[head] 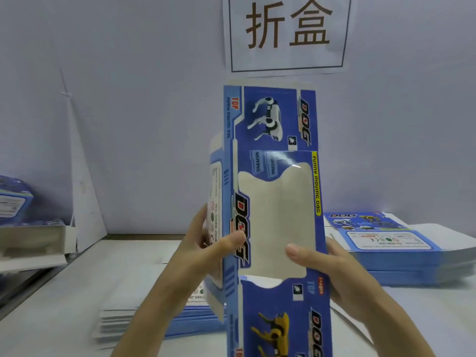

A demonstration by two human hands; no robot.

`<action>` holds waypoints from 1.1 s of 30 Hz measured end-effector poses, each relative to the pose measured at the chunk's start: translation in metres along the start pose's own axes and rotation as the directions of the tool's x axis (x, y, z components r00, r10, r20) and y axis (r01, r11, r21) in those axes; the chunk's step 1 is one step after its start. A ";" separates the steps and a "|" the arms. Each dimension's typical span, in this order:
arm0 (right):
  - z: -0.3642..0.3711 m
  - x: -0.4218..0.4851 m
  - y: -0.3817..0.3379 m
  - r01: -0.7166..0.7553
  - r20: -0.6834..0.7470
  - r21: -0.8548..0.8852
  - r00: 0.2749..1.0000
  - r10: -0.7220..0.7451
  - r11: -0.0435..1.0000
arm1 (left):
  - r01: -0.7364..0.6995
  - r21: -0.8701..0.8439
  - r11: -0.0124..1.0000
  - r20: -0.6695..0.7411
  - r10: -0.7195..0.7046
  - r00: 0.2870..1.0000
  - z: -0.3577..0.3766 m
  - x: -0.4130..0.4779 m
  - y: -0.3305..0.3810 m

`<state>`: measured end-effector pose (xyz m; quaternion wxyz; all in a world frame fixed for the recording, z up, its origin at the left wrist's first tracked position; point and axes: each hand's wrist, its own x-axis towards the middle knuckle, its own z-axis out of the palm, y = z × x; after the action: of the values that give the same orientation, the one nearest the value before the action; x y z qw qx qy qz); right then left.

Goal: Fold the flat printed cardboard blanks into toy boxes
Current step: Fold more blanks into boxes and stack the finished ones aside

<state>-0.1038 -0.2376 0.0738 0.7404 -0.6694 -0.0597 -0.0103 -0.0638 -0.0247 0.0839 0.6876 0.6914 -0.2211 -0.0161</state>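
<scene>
While our left hand (pixel 206 243) grips the blue printed blank (pixel 273 119) by its left edge, thumb across the front, our right hand (pixel 334 271) holds the right edge, thumb on the clear window (pixel 275 215). We have it upright above the white table (pixel 64 305), a stack of flat blanks (pixel 391 251) at right, another stack (pixel 144 320) under our left forearm.
</scene>
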 end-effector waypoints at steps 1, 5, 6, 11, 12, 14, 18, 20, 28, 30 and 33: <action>-0.002 0.000 -0.001 -0.013 -0.001 -0.009 1.000 0.013 1.000 | 0.020 0.025 0.999 0.019 -0.021 1.000 -0.001 0.000 -0.002; -0.002 0.001 -0.001 0.023 -0.127 -0.083 0.991 -0.034 0.996 | 0.075 0.091 0.993 -0.038 -0.072 0.997 0.005 0.002 -0.009; -0.001 0.001 -0.001 0.035 -0.153 -0.078 0.987 -0.046 0.996 | 0.091 0.088 0.992 -0.063 -0.086 0.994 0.008 0.003 -0.010; -0.004 0.002 0.001 0.058 -0.216 -0.038 0.974 -0.065 0.998 | 0.022 0.066 0.998 -0.266 -0.004 0.964 0.010 0.007 -0.015; -0.003 0.003 0.002 0.055 -0.218 -0.028 0.974 -0.060 0.998 | 0.003 0.035 0.999 -0.284 0.008 0.959 0.007 0.008 -0.014; -0.002 0.004 0.002 0.057 -0.225 -0.028 0.972 -0.062 0.998 | -0.004 -0.008 1.000 -0.239 0.002 0.971 0.000 0.009 -0.012; 0.001 0.004 0.002 0.109 -0.240 -0.033 0.964 -0.114 0.993 | 0.005 -0.097 0.995 -0.140 -0.018 0.990 -0.008 0.007 -0.009; 0.001 0.004 0.004 0.108 -0.253 0.022 0.962 -0.099 0.994 | -0.028 -0.090 0.996 -0.194 0.010 0.981 -0.008 0.008 -0.010; 0.003 0.003 0.004 0.109 -0.247 0.018 0.964 -0.101 0.994 | -0.043 -0.093 0.995 -0.201 0.023 0.979 -0.012 0.009 -0.011; 0.002 0.003 0.003 0.110 -0.249 -0.014 0.962 -0.111 0.994 | -0.050 -0.076 0.996 -0.180 0.036 0.983 -0.010 0.009 -0.011; 0.000 0.003 0.002 0.105 -0.255 -0.032 0.961 -0.109 0.994 | -0.055 -0.066 0.996 -0.177 0.043 0.983 -0.006 0.008 -0.011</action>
<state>-0.1008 -0.2374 0.0716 0.7341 -0.6650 0.0007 -0.1374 -0.0516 -0.0218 0.0757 0.7287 0.6596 -0.1761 0.0538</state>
